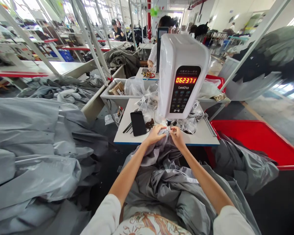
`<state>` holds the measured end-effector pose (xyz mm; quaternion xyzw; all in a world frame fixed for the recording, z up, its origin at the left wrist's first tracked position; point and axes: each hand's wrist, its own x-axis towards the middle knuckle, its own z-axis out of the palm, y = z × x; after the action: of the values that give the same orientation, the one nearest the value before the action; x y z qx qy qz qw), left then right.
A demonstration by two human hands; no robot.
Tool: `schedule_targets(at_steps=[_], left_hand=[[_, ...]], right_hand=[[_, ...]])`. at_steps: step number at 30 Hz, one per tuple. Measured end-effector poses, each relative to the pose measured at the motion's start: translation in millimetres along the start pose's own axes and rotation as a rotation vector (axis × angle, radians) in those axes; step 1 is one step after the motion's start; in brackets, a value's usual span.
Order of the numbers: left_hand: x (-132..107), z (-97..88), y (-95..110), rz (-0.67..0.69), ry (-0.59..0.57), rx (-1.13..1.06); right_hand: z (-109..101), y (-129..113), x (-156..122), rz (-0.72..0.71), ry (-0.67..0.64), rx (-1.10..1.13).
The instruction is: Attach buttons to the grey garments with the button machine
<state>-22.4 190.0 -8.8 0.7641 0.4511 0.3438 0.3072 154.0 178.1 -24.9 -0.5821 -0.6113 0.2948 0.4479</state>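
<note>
At the sewing station, the head view shows my left hand (153, 135) and right hand (177, 137) at the front edge of a white table (201, 136). Both are on a gathered fold of sheeny grey fabric (165, 153), just below a white Bretha sewing machine head (183, 75) with a red display reading 062371. My left fingers curl together over the cloth; my right fingers pinch it tightly. The smooth fabric spills toward me in soft creases. More grey cloth (34, 153) lies heaped at left, and some hangs in a red plastic bin (254, 140); I cannot tell which pieces are sewn. A black phone (138, 123) and crinkled clear bags (188, 125) share the table.
</note>
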Motion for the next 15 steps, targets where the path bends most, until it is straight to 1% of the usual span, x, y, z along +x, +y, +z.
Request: schedule_targets(at_steps=[1, 3, 5, 6, 8, 9, 12, 15], left_hand=[[0, -2.9, 1, -0.053, 0.007, -0.057], [0, -9.2, 1, -0.216, 0.033, -0.130], [1, -15.4, 0, -0.353, 0.027, -0.133], [3, -18.3, 0, -0.384, 0.003, -0.127], [7, -23.2, 2, -0.379, -0.042, -0.129], [9, -25.0, 4, -0.360, -0.042, -0.147], [12, -27.5, 12, -0.292, 0.025, -0.222], [5, -27.6, 19, -0.279, 0.072, -0.259]], right_hand=[[-6, 1, 1, 0.035, -0.043, -0.002], [-18, 1, 2, 0.100, -0.145, -0.010], [-30, -2, 4, 0.138, -0.241, -0.005], [-35, -5, 5, 0.156, -0.270, 0.021], [-41, -13, 9, 0.201, -0.283, 0.134], [-43, -18, 10, 0.230, -0.273, 0.216], [-44, -32, 14, 0.312, -0.270, 0.469], [-47, -39, 13, 0.342, -0.334, 0.573]])
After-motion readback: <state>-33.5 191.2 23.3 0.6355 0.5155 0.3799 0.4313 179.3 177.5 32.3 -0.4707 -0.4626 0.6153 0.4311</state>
